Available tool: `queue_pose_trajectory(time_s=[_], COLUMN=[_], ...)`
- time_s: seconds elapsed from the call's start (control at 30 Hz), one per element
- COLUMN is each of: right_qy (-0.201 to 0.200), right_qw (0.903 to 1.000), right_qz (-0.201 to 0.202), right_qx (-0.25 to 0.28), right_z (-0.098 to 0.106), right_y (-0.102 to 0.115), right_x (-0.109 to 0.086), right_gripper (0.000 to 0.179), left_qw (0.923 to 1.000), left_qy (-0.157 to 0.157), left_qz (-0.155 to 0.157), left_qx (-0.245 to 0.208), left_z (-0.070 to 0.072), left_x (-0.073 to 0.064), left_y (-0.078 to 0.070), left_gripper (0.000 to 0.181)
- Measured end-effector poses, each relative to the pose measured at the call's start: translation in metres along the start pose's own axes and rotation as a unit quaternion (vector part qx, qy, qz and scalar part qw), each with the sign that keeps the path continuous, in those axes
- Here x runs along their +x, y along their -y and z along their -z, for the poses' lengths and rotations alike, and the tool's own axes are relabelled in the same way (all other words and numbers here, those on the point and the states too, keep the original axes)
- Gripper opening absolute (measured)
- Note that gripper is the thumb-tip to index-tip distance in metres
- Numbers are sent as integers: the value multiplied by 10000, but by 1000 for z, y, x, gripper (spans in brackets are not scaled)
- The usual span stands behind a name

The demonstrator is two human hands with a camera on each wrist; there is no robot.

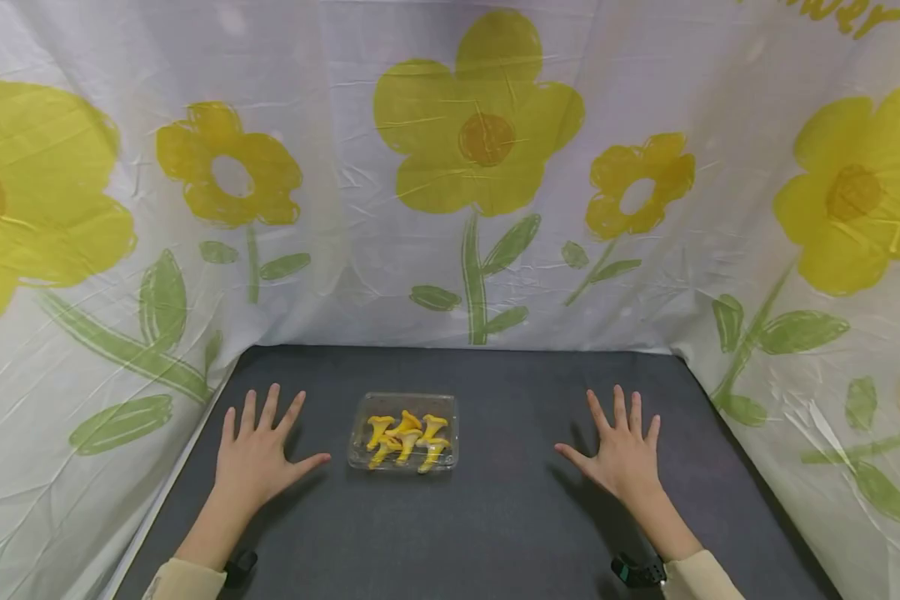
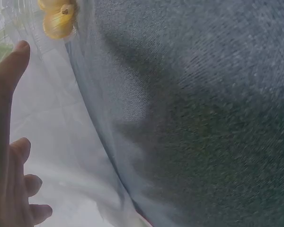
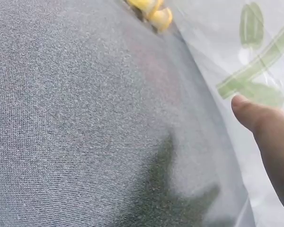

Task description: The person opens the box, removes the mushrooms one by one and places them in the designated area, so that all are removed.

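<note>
while flat, tray point(image 1: 390, 403) lengthwise left-to-right

Over the counter point(image 1: 487, 533), the left grip point(image 1: 255, 462) hangs splayed nearer the left edge, the right grip point(image 1: 624, 462) likewise nearer the right.

Head view: white sheeting point(image 1: 345, 308), creased and softly shiny, surrounds a dark grey counter point(image 1: 450, 537) from nine through twelve to three o'clock. Its print shows a large yellow flower point(image 1: 483, 179) at twelve, smaller yellow flowers point(image 1: 270, 177) at ten and two, and cropped yellow lettering point(image 1: 847, 17) farther out at two.
</note>
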State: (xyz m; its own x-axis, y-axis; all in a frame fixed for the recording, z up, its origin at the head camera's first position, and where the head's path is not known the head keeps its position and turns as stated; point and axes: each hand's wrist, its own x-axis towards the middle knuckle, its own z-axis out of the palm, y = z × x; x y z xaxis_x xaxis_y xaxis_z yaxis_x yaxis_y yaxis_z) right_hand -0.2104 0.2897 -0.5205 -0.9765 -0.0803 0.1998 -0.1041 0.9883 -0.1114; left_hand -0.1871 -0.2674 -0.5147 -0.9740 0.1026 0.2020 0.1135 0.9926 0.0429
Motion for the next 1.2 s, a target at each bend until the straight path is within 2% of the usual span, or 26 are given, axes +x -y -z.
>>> queue_pose_trajectory(time_s=[0.13,0.27,0.47,0.53,0.67,0.8,0.87,1.0,1.2], right_qy=[41,31,-243,-410,-946,-1645,-1858,-1913,-1739], right_qw=[9999,9980,9881,9838,9735,9560,9478,9383,9325], right_qz=[77,227,260,292,477,811,912,876,746], right_qx=[139,586,1494,1720,2025,2289,2426,2743,3078], right_z=[-2,-2,-12,-18,-30,-39,-43,-49,-57], right_y=[1,2,3,5,11,20,26,40,60], right_x=[0,-1,-4,-7,-12,-13,-12,-12,-13], right_gripper=[114,110,97,93,83,76,72,66,60], left_qw=[9999,9982,9875,9850,9775,9678,9637,9555,9444], left_qy=[54,198,703,746,674,428,312,201,168], left_qz=[77,219,460,464,475,479,472,522,524], left_qx=[-138,-514,-1330,-1485,-1944,-2435,-2611,-2897,-3243], left_z=[-3,-6,-8,-10,-18,-27,-31,-38,-45], left_x=[-2,-1,1,0,-4,-5,-5,-5,-2], left_y=[0,1,0,-1,-3,-6,-8,-16,-25], left_gripper=[117,114,106,104,99,93,91,89,87])
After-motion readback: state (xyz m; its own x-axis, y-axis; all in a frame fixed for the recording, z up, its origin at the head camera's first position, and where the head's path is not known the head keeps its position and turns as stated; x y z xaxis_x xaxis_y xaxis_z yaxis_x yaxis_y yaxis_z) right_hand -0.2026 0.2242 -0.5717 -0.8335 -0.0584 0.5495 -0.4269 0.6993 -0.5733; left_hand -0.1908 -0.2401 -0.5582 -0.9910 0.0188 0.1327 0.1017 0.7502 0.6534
